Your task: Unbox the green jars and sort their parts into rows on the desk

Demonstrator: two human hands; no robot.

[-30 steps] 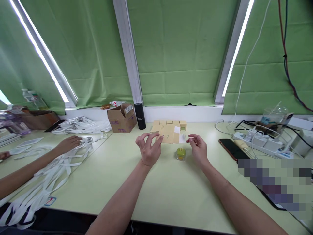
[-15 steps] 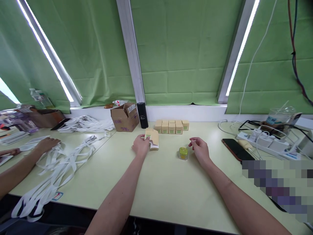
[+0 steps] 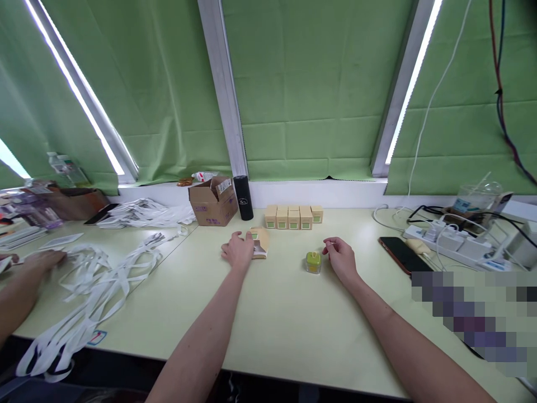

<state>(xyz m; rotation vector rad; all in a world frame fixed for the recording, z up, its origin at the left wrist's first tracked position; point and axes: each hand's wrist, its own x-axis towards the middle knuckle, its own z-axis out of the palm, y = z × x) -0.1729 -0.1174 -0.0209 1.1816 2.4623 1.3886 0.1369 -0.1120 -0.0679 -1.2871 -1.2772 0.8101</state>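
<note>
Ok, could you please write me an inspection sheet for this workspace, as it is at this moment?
Surface: pale green table, smooth.
Job's things: small open box lying down; green jar upright; row of closed boxes behind them.
Clutter: carton, black flask, white straps, phone.
Hands: left hand grips the small open box; right hand curled, fingertips pinched, just beside the green jar.
Cables: power strip with plugs; dark cables hanging on the right.
Surroundings: green blinds; a co-worker's hand at the white straps.
</note>
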